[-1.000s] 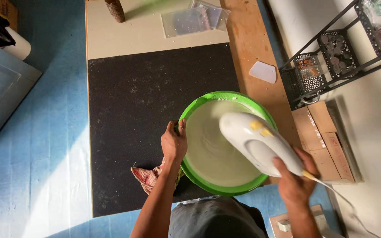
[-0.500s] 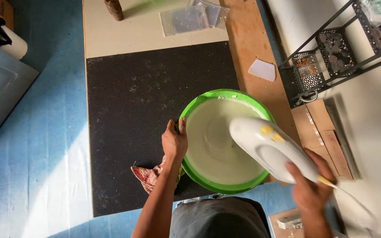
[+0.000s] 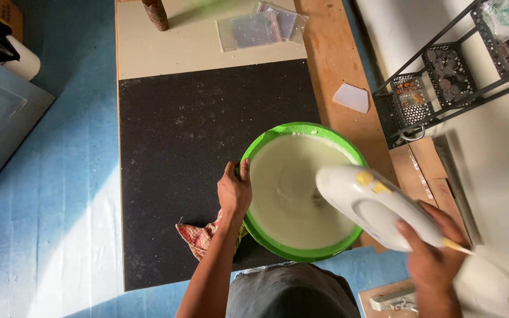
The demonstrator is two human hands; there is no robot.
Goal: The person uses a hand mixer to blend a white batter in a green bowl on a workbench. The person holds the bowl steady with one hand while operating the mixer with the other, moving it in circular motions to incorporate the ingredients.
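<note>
Green mixing bowl [image 3: 278,250] sits at the desk [image 3: 331,65] near edge, on the black mat [image 3: 178,153]; open mat lies leftward. Left hand [image 3: 234,191] fingers grip its rim. Right hand [image 3: 434,256] fingers clasp the white hand mixer [image 3: 372,203] over pale, smooth batter [image 3: 284,188].

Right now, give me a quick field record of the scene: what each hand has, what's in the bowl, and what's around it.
left hand: grips the rim of the green bowl
right hand: holds the white hand mixer over the bowl
bowl contents: pale batter
under bowl: black mat
beside left wrist: checked cloth
far end: clear plastic bags
</note>
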